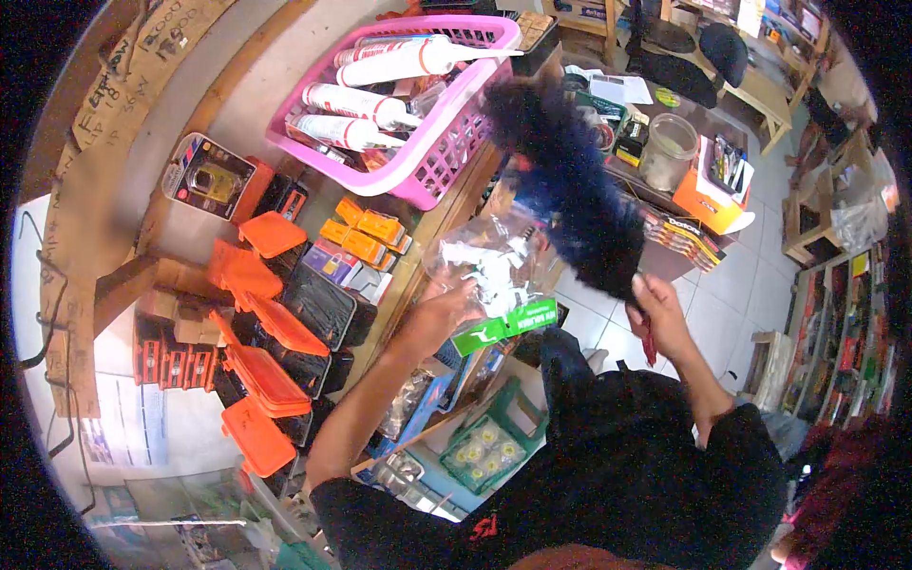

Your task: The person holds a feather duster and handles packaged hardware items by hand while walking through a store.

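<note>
My left hand is closed on a clear plastic packet with a green printed header card and white parts inside. The packet is tilted, its green card toward me. In my right hand is a dark, fluffy duster, smeared by motion. It slants up and left from my fist, its far end near the pink basket. A short red piece hangs below that fist. White sealant tubes lie in the basket, on the shelf beyond my left hand.
Orange-lidded boxes and small orange-yellow boxes crowd the shelf at left. A green crate is below. Across the tiled floor, a counter holds a clear jar and an orange-white box.
</note>
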Demonstrator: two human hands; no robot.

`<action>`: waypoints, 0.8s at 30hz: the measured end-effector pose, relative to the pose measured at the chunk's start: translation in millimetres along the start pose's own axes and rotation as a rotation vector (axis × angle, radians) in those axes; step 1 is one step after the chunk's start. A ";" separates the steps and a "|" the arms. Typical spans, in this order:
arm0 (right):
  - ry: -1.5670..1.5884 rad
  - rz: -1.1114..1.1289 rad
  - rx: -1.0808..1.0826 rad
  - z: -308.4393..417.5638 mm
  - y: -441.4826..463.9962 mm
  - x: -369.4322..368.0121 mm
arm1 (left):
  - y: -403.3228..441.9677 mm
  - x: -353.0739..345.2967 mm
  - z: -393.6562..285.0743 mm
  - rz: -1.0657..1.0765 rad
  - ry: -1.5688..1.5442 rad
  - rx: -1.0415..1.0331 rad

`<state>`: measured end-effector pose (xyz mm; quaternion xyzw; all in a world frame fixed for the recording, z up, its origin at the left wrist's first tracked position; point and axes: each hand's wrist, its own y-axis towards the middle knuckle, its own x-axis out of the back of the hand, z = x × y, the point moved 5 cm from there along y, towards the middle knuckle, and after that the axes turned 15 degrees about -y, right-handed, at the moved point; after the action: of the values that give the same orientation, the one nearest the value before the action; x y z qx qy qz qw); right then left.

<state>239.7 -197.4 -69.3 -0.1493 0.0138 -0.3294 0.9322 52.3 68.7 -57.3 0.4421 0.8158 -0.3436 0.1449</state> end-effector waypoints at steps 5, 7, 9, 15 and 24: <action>-0.229 0.229 -0.002 -22.1 -28.5 -30.2 | -0.8 3.2 -0.3 0.124 -0.213 -0.100; -0.166 0.269 -0.053 -30.5 -36.5 -38.1 | -4.7 -0.6 -3.4 0.119 -0.252 -0.089; -0.120 0.209 -0.087 -31.9 -38.3 -37.5 | -3.5 0.3 -4.1 0.127 -0.233 -0.061; -0.065 0.109 -0.039 -30.9 -37.7 -42.3 | -3.3 -12.5 -12.6 0.114 -0.191 -0.105; 0.001 0.061 -0.086 -42.4 -34.4 -41.2 | -9.8 -23.4 -17.4 0.155 -0.175 -0.108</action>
<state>181.1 -208.7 -103.0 -0.1887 0.0328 -0.3001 0.9345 58.6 62.4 -27.8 0.4636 0.7808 -0.3241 0.2652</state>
